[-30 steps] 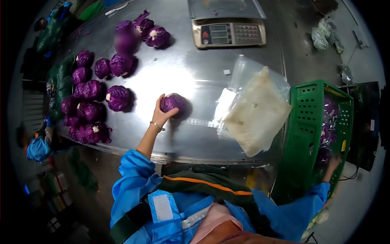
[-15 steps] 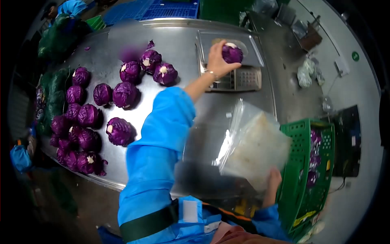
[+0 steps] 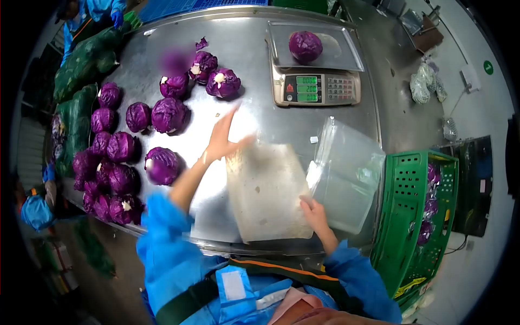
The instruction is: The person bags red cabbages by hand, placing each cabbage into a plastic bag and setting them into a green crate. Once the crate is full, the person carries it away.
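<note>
My left hand [image 3: 225, 138], fingers spread and slightly blurred, hovers at the upper left corner of a stained off-white sheet [image 3: 271, 195]. That sheet's lower right edge is pinched in my right hand [image 3: 316, 216]. Just right of it, clear plastic bags [image 3: 349, 176] lie on the metal table [image 3: 216, 219]. One red cabbage [image 3: 305, 46] sits alone on the pan of the digital scale [image 3: 317, 89], whose green display is lit. Several more red cabbages [image 3: 169, 115] are spread over the left side of the table.
A green crate [image 3: 401, 216] with bagged cabbages stands at the table's right side. Green mesh sacks [image 3: 76, 127] lie along the left edge. A person in blue [image 3: 100, 8] is at the far left corner, another person [image 3: 37, 208] at the left.
My left hand has let go of the cabbage, leaving it on the scale, and has come back toward me. The off-white sheet has moved left off the plastic bags with my right hand.
</note>
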Demonstrator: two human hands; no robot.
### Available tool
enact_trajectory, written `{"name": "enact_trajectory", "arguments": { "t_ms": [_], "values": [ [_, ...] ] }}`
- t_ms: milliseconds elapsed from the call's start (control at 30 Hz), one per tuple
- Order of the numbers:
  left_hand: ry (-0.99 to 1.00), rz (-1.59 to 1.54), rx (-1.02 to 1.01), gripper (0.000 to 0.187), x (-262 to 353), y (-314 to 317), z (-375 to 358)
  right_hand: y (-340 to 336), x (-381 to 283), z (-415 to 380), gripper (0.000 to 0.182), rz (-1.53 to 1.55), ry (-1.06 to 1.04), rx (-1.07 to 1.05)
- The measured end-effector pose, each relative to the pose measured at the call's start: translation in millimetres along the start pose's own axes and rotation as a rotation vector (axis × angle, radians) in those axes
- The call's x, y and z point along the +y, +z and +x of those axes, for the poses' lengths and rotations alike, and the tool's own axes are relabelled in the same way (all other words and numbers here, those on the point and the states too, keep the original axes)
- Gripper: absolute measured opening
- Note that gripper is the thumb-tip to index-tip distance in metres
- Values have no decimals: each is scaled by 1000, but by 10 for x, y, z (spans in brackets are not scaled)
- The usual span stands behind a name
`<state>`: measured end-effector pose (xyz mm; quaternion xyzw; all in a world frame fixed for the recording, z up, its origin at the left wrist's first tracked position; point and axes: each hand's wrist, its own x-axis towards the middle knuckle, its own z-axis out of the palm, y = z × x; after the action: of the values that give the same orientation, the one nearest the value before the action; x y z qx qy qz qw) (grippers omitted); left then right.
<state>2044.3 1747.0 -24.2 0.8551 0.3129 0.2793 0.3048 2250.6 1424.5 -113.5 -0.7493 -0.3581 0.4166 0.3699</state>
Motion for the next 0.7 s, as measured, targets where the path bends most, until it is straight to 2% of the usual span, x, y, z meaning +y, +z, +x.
{"name": "enact_trajectory", "arguments": {
  "t_ms": [33,67,100,167,233,267,300,333,367,400,467,567,600,700],
  "values": [
    [-63,-16,-66,94,-142,150,-666,99,20,26,37,-37,12,-63],
    [-298,131,-205,99,98,187,-1231,115,-102,12,44,-97,-64,-44],
    [-417,172,-307,101,306,212,-1588,50,-240,63,52,-171,-139,-32],
    [-451,155,-157,97,428,348,-2006,-358,-242,612,65,14,-169,107],
    [-441,209,5,96,561,357,-2164,-850,-1134,1259,67,234,-90,276],
    [-437,236,95,95,612,355,-2207,-958,-1731,1389,68,219,-277,358],
    [-480,213,143,94,644,342,-2272,-1025,-2202,1593,75,295,-206,338],
    [-529,193,191,93,675,326,-2351,-1127,-2249,2106,85,262,-312,340],
    [-581,175,239,92,688,308,-2435,-1080,-2584,2304,96,115,-320,384],
    [-623,113,202,95,653,302,-2520,-1087,-2574,2845,106,-54,-380,467],
    [-753,-79,189,98,583,368,-2752,-883,-2835,3298,117,-134,-395,535],
    [-914,-389,186,106,651,298,-2718,-767,-3010,3828,124,-308,-234,615],
    [-852,-306,141,107,625,284,-2743,-745,-3045,3904,124,-303,-244,651],
    [-889,-515,162,106,573,273,-2774,-783,-3077,3924,125,-377,-279,636]
  ]
}}
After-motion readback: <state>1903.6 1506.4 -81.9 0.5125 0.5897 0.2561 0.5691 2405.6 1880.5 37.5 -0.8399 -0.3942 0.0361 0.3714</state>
